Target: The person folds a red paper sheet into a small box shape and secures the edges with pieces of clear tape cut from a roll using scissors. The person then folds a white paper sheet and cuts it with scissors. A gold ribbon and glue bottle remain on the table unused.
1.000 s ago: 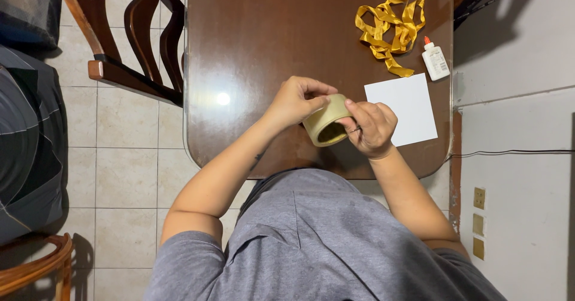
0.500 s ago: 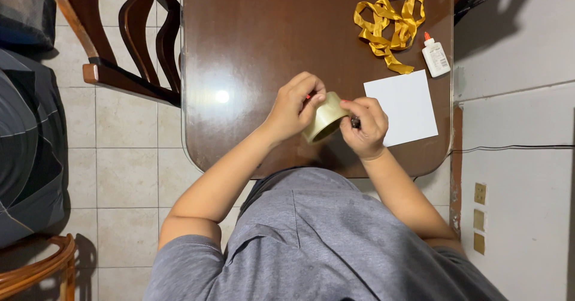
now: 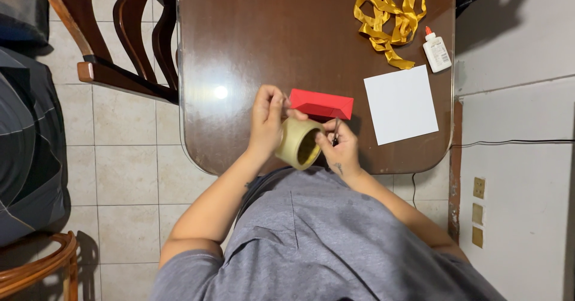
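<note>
My left hand (image 3: 265, 120) grips a roll of tan packing tape (image 3: 297, 142) from its left side, holding it over the near edge of the dark wooden table (image 3: 251, 37). My right hand (image 3: 339, 147) is at the roll's right rim, fingers pinched on the tape's edge, with what looks like small scissors in it. Just beyond the hands, a folded red paper envelope (image 3: 321, 103) lies flat on the table.
A white square sheet (image 3: 401, 104) lies to the right, with a tangle of gold ribbon (image 3: 390, 22) and a small white glue bottle (image 3: 436, 51) behind it. A wooden chair (image 3: 123, 34) stands at the table's left. A thin cable (image 3: 509, 141) runs along the right wall.
Both hands have drawn the tape roll towards me and to the left, uncovering the red envelope they hid before. The roll now shows its open core to the camera.
</note>
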